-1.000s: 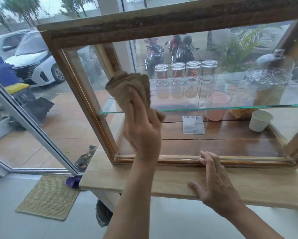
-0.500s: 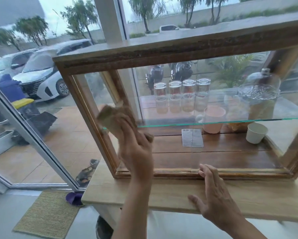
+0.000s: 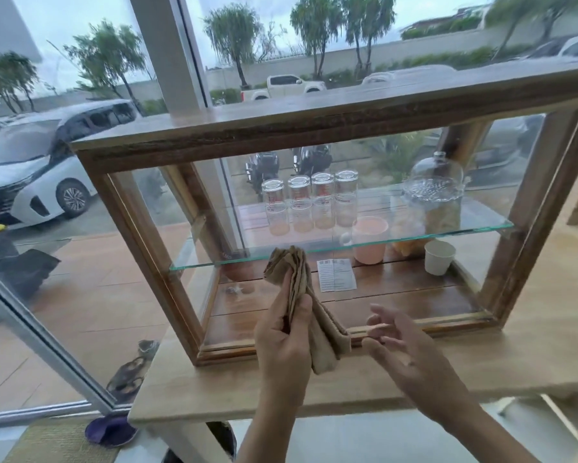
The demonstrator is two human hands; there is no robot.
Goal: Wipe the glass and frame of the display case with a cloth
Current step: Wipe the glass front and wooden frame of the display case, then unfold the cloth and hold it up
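From my head camera: my left hand (image 3: 282,342) is clamped on the bunched cloth (image 3: 309,305), held just in front of the display case (image 3: 314,128) on the desk (image 3: 531,355). My right hand (image 3: 404,349) is spread and holds nothing. I should refold to a clean face, then wipe in flat strokes. Whether the cloth touches the glass, I cannot tell; motion blurs my right fingers.

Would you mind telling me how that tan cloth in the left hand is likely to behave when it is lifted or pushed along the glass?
The cloth is probably floppy: it bunches in folds above the left hand and one end droops below. It looks light, since a loose pinch holds it. It would likely crumple rather than slide flat unless pressed.
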